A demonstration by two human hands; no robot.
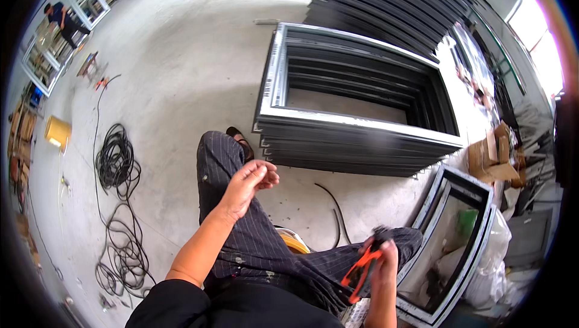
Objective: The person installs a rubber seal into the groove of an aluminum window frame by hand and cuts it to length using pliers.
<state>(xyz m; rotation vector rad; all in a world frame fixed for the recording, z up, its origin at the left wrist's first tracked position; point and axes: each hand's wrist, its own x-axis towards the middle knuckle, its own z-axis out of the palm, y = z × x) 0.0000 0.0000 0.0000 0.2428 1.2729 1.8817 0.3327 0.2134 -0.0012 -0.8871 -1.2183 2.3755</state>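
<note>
My left hand (250, 186) is raised above my left knee, its fingers curled in with the thumb against them; anything inside them is hidden or too small to see. In my right hand (386, 263), low over my right leg, I grip an orange-and-black hand tool (360, 269), slightly blurred, with long orange handle parts. Ahead of my left hand stands a stack of dark rectangular window frames, the top frame (362, 123) bearing whitish protective film. Thin black strips (339, 208) lie on the floor between my legs and that stack.
A smaller dark frame (464, 178) leans at my right beside a cardboard box (487, 158) and plastic bags (496, 249). Long dark profiles (386, 8) are piled behind the stack. Coiled black cable (114, 159) and a yellow bucket (58, 133) are at left. A person (62, 20) stands far left.
</note>
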